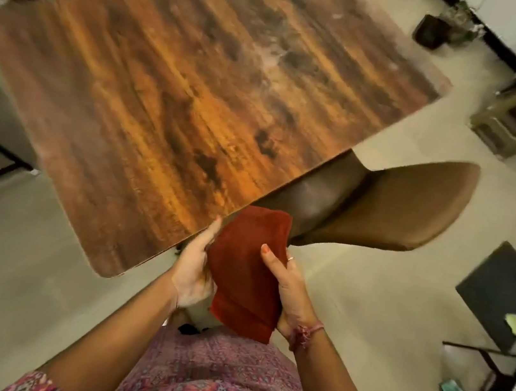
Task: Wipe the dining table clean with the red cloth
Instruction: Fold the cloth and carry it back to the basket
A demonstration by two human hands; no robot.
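We grip the cloth point(247, 270) in both hands, left point(193, 269) and right point(289, 287), at 6 o'clock off the table point(172, 88), wiping not yet begun

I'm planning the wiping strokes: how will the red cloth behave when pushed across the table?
The red cloth looks soft and floppy: it sags between the left hand and right hand. It probably weighs little. Pushed flat on the wooden table, it may bunch or fold rather than slide stiffly.
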